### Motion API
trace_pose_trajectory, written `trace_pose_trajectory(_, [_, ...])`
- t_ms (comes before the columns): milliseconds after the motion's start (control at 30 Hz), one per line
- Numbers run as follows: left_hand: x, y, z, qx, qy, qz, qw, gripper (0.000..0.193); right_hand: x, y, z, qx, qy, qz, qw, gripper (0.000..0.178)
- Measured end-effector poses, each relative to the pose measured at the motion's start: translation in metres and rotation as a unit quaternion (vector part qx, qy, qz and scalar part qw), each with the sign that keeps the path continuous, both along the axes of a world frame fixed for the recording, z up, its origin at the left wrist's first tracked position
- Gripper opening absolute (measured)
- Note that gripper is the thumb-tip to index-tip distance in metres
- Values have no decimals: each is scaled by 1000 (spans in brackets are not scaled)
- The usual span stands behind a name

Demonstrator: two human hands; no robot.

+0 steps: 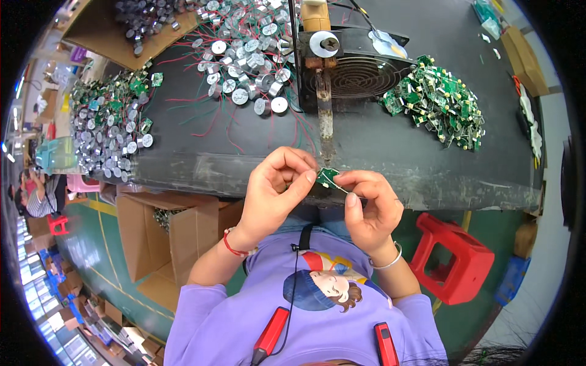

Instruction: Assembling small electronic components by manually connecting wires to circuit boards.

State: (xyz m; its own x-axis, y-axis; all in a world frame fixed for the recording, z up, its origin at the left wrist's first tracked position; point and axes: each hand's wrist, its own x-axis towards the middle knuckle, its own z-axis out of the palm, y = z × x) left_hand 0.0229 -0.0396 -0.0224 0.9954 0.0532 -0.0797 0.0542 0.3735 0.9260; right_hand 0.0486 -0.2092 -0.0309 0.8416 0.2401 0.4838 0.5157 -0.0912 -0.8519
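One green circuit board is sitting in front of the fan, at the near edge of the desk. The fingers are covering parts of its left and right sides. The left hand is pinching its left side, the grip closed between thumb and forefinger. The right hand is touching its right side with a forefinger; its thumb is standing slightly apart, a thin pale strip running toward the gap, so I cannot tell whether that grip is holding anything.

One metal bar is crossing before the fan, hiding part of it, its tip pointing down at the board; contact is hard to make out. Three loose heaps are lying about: silver round motors left of the fan, a mixed heap farther left, and green boards to its right, their overlapping pieces defying a count. Two open cartons are standing left of the fan: the upper one is being cut off, the lower one is mostly hiding its contents.
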Motion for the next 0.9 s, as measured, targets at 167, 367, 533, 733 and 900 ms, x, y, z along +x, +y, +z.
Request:
trace_pose_trajectory(167, [-1,-1,-2,215,-132,52,966,7,1,1,0,71,78,11,994,8])
trace_pose_trajectory(367, [5,0,0,119,-30,25,992,7,5,1,1,74,79,21,994,7])
trace_pose_trajectory(533, [10,7,9,71,6,-22,997,7,9,1,4,44,59,16,997,9])
trace_pose_trajectory(733, [10,6,12,44,4,-32,999,8,13,1,6,25,15,3,1000,12])
trace_pose_trajectory(900, [10,6,16,30,-5,-26,999,8,14,2,12,9,-11,1,1000,13])
